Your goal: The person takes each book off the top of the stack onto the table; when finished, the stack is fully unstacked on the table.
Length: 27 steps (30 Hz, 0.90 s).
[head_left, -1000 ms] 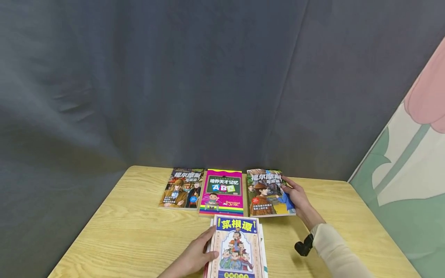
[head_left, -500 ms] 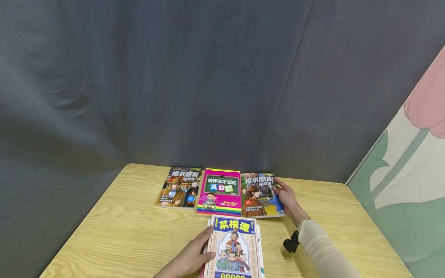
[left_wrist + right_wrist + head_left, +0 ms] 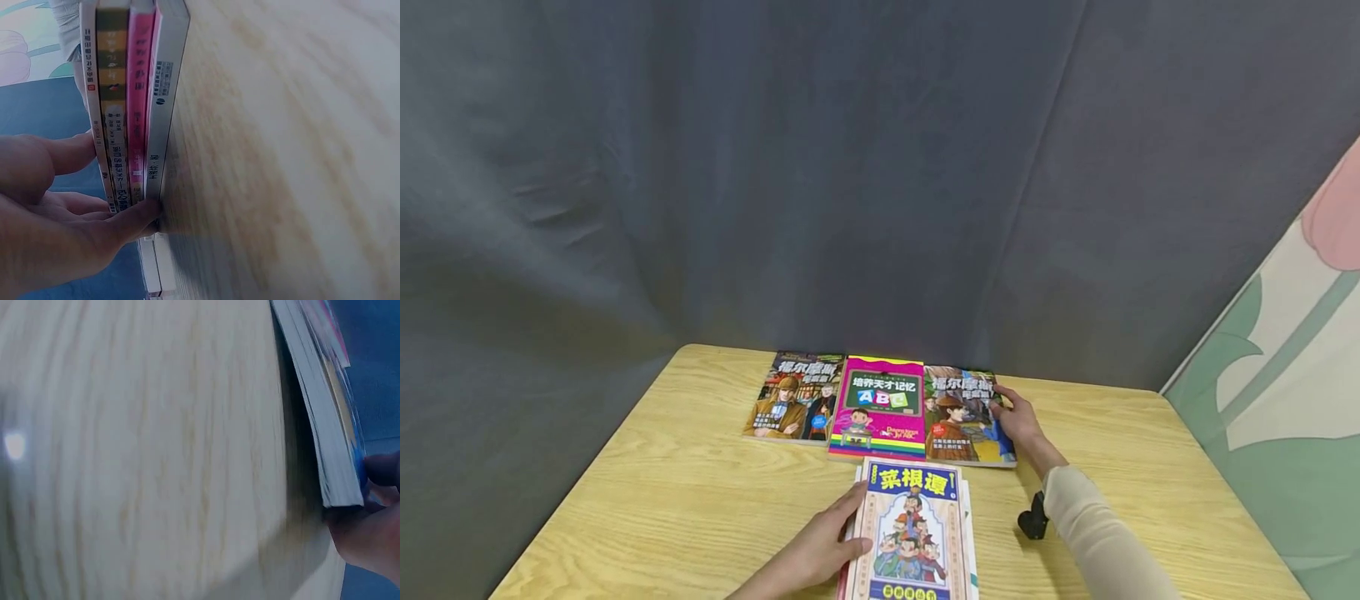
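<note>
The right-hand storybook (image 3: 957,417) is a flat paper rectangle with a shiny, busy picture cover, lying at the right end of a row near the back of the table (image 3: 685,508). The right hand (image 3: 1019,425) is partly closed and pinches its side, thumb on top and fingers at the edge. Its many thin white pages make a stripy side, with a dark shadow next to it. Its left side looks right up against a bright pink book (image 3: 880,408), and another storybook (image 3: 797,398) lies past that.

In front is a thick pile of books (image 3: 913,533) with square corners. The left hand (image 3: 829,537) curls around its side, thumb on the top cover and fingers on the smooth, colored spines.

The table is pale yellow with wavy wood lines and a rounded corner. Behind hangs dark grey cloth (image 3: 850,183) with soft wrinkles. A panel with a big pink flower (image 3: 1337,217) stands on the right. The right arm wears a cream sleeve (image 3: 1101,525).
</note>
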Each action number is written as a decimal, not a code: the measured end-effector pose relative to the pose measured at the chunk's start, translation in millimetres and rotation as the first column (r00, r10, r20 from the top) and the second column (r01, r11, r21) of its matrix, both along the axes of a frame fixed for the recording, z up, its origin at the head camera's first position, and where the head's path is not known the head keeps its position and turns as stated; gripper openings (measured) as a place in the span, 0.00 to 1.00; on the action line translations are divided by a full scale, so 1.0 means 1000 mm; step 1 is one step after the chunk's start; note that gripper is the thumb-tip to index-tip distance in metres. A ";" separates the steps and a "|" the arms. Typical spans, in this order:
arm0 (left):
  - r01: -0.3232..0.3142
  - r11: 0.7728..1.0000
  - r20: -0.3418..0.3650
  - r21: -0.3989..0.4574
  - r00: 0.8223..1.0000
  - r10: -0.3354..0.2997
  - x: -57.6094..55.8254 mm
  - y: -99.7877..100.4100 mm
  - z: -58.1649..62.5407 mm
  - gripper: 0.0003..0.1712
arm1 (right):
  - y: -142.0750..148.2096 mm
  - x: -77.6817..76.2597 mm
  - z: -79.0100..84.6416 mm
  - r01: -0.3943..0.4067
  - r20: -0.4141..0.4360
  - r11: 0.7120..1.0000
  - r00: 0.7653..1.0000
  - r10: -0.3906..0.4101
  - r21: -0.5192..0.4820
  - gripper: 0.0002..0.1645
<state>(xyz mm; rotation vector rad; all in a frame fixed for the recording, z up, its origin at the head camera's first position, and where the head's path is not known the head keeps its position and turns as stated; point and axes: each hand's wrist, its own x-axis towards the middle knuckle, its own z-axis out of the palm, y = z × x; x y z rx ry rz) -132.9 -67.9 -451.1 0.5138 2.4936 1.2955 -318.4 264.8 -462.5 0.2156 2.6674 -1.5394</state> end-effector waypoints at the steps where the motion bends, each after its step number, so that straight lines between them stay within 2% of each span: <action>1: -0.002 1.000 -0.014 -0.002 1.000 0.002 0.000 0.000 0.001 0.42 | 0.001 0.000 0.001 -0.018 -0.008 1.000 1.000 0.018 0.026 0.28; 4: -0.008 1.000 -0.053 -0.005 0.999 0.007 0.001 0.000 0.001 0.42 | 0.004 0.000 0.000 -0.061 -0.037 0.990 0.997 0.067 0.130 0.27; 7: -0.008 1.000 -0.064 -0.007 0.998 0.007 0.002 0.000 0.001 0.42 | 0.004 -0.001 -0.004 -0.091 -0.076 0.952 0.990 0.118 0.291 0.27; 8: -0.007 1.000 -0.066 -0.009 0.998 0.007 0.002 -0.001 0.001 0.42 | 0.003 -0.001 -0.005 -0.094 -0.084 0.930 0.988 0.132 0.356 0.27; 11: -0.011 1.000 -0.067 -0.013 0.998 0.010 0.004 -0.001 0.000 0.42 | -0.004 0.004 -0.006 -0.079 -0.093 0.837 0.984 0.153 0.541 0.27; 14: -0.005 1.000 -0.028 0.000 1.000 0.005 0.006 0.001 -0.002 0.41 | -0.008 0.017 -0.006 -0.031 -0.097 0.759 0.988 0.123 0.651 0.26; 16: 0.004 1.000 0.012 0.010 1.000 -0.004 0.006 0.002 -0.004 0.41 | -0.007 0.028 -0.007 -0.006 -0.108 0.731 0.988 0.109 0.682 0.26; 19: 0.012 1.000 0.032 0.013 0.999 -0.013 0.007 0.001 -0.007 0.42 | -0.003 0.041 -0.008 0.016 -0.153 0.743 0.981 0.116 0.669 0.25; 23: 0.008 1.000 -0.030 0.002 1.000 -0.008 0.006 -0.002 -0.009 0.42 | 0.001 0.057 -0.004 0.035 -0.230 0.784 0.963 0.139 0.620 0.24; 25: 0.006 1.000 -0.055 0.001 0.998 -0.006 0.005 -0.003 -0.007 0.42 | 0.002 0.066 -0.001 0.064 -0.292 0.797 0.945 0.145 0.601 0.22; 27: 0.003 1.000 -0.058 0.003 0.998 -0.003 0.004 -0.003 -0.006 0.42 | 0.002 0.077 0.003 0.106 -0.370 0.801 0.916 0.152 0.590 0.20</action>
